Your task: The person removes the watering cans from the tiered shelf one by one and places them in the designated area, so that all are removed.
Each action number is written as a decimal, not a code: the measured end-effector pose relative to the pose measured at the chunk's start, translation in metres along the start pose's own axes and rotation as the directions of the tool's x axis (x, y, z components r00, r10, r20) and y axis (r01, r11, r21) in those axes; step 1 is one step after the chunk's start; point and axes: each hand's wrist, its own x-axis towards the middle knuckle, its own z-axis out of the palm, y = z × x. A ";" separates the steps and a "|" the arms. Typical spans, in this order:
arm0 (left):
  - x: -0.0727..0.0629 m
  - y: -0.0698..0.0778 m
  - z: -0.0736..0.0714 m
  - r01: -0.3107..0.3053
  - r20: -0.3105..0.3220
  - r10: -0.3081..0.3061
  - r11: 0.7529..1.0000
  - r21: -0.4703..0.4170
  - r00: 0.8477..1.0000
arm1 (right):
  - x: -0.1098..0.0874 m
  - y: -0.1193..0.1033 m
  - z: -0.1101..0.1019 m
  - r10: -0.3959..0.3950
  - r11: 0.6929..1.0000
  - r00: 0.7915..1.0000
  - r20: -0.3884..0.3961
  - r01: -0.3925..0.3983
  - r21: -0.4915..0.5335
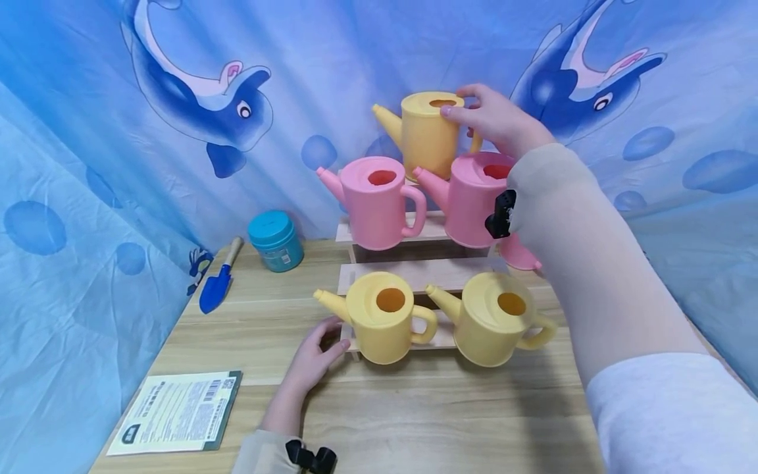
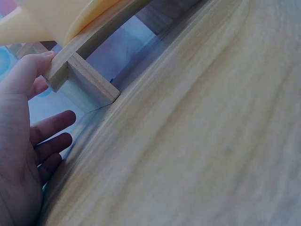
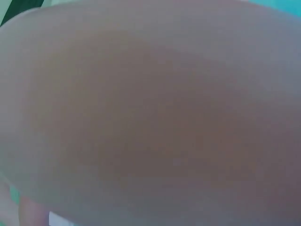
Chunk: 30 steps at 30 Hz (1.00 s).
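Observation:
At the top of a stepped wooden rack (image 1: 408,275), a yellow watering can (image 1: 429,135) stands with its spout to the left. My right hand (image 1: 494,118) grips it by the upper right edge, thumb near the opening, fingers behind by the handle. My left hand (image 1: 312,359) pinches the left end of the lowest step (image 2: 59,70) between thumb and forefinger; its other fingers (image 2: 54,127) hang loose below. Two pink watering cans, a left one (image 1: 377,207) and a right one (image 1: 474,204), occupy the step below the top. The right wrist view is filled by a blurred, skin-toned surface.
On the lowest step are two more yellow watering cans, left (image 1: 379,329) and right (image 1: 494,329). Another pink object (image 1: 518,253) shows partly behind my right forearm. A teal jar (image 1: 275,240), a blue trowel (image 1: 216,286) and a printed packet (image 1: 177,411) lie left on the table.

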 end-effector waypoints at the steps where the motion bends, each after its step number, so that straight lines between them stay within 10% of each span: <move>1: 0.000 0.000 0.000 0.000 0.000 0.000 1.000 0.000 1.000 | -0.001 0.001 -0.002 -0.004 1.000 1.000 -0.003 0.004 0.001; 15: 0.002 0.001 0.002 -0.022 -0.004 0.022 1.000 -0.012 1.000 | -0.006 0.025 -0.027 -0.002 1.000 1.000 -0.030 0.001 -0.023; 22: -0.008 0.040 -0.006 0.035 0.028 -0.034 0.999 -0.004 0.999 | -0.010 0.035 -0.036 -0.012 1.000 0.999 -0.035 0.011 -0.018; 30: -0.008 0.042 -0.006 0.029 0.020 -0.029 1.000 0.000 0.999 | -0.014 0.043 -0.045 0.015 1.000 0.998 -0.060 -0.015 -0.003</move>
